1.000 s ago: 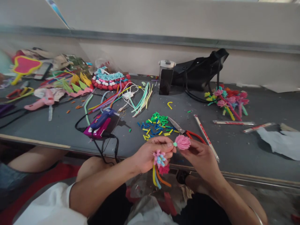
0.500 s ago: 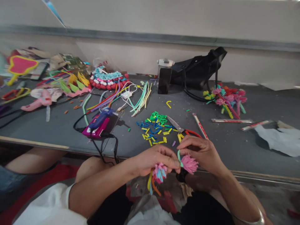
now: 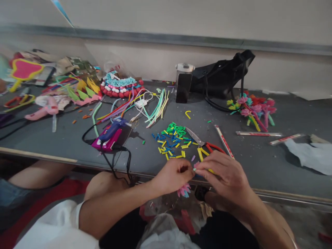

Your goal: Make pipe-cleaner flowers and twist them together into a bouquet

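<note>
My left hand is closed at the table's front edge. Beneath its palm hangs a pink and light blue pipe-cleaner flower, mostly covered by the hand. My right hand meets it fingertip to fingertip, pinching a pink pipe-cleaner flower with a pale green end. Most of that pink flower is hidden behind the fingers. Just beyond the hands lie scissors with orange-red handles, and a heap of short green, blue and yellow pieces.
A blue glue gun rests on a magenta box, cords trailing over the edge. Loose pipe cleaners lie behind. A phone leans against a bottle beside a black bag. Finished-looking flowers lie right. A neighbour's leg shows left.
The pink flower was in full view between the hands, then tipped downward; now my right fingers cover most of it. The green strip beside it has mostly gone from sight.
</note>
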Available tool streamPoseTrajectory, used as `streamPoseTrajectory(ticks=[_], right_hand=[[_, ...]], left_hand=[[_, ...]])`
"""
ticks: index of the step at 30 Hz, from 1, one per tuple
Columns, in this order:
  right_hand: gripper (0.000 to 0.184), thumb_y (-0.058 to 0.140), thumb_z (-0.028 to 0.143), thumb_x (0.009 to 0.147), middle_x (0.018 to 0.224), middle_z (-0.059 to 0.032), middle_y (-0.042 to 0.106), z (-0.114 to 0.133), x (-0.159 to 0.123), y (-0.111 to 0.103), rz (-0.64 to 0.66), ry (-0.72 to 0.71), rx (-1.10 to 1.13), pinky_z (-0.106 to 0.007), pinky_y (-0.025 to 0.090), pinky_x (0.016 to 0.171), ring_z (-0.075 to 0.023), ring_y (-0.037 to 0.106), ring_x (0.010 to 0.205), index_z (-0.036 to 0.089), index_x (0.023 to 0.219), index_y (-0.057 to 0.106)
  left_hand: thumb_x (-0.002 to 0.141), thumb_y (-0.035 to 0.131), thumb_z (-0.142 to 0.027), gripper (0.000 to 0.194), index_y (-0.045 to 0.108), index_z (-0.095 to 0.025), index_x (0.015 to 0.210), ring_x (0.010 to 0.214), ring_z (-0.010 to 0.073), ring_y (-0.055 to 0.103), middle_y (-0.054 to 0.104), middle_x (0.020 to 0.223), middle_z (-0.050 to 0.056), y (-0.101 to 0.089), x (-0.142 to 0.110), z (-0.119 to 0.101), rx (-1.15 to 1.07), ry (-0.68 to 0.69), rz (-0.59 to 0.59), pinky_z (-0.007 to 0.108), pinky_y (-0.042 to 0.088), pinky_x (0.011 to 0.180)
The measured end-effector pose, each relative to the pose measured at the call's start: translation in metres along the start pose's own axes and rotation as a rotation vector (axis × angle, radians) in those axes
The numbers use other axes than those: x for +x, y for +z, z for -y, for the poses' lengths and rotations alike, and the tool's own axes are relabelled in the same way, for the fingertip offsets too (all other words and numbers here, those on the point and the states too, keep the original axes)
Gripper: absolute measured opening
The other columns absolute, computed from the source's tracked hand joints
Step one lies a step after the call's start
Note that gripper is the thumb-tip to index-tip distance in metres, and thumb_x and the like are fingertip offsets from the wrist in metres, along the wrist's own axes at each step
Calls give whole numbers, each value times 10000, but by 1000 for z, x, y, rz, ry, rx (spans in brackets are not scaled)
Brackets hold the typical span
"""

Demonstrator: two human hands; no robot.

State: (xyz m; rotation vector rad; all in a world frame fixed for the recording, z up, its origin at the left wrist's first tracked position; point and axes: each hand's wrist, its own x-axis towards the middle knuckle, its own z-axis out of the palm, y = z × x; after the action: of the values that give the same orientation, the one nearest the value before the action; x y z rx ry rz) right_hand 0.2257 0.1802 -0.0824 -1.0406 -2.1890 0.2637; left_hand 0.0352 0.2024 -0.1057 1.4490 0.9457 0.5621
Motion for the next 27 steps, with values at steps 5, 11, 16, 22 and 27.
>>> streamPoseTrajectory(ticks=[5,11,16,22,27], right_hand=[[100,620,156,882,819,-33,732,9,-3,6,-46,-119,-154,-327,502,723,-168,633,739,204,875,708],[130,598,101,879,787,-39,716,11,-2,12,-60,-131,-152,-330,508,719,-171,633,733,181,868,699],[110,612,114,885,782,-40,712,10,-2,16,-92,-115,-132,-321,516,715,-162,630,729,180,871,699],[122,612,126,889,790,-38,714,10,-2,17,-90,-101,-98,-325,520,719,-164,641,730,197,889,711],[112,628,142,880,798,-32,718,10,-2,17,-67,-99,-93,-317,523,716,-162,648,731,207,908,715]], left_hand=[[708,647,-314,212,555,-145,618,522,73,350,459,548,-50,3,1,-5,-437,-110,-85,220,241,505],[588,782,-240,232,585,-127,636,429,31,311,426,483,-75,-1,5,-8,-860,-244,-71,200,210,452],[600,797,-228,250,569,-132,633,398,24,302,409,461,-79,-7,6,-13,-919,-255,-31,199,169,421],[572,839,-257,279,600,-121,619,463,46,411,507,513,-49,-9,7,-11,-801,-193,-48,199,283,473],[582,806,-273,237,632,-124,643,476,57,434,544,531,-43,-8,6,-10,-729,-199,-90,203,313,501]])
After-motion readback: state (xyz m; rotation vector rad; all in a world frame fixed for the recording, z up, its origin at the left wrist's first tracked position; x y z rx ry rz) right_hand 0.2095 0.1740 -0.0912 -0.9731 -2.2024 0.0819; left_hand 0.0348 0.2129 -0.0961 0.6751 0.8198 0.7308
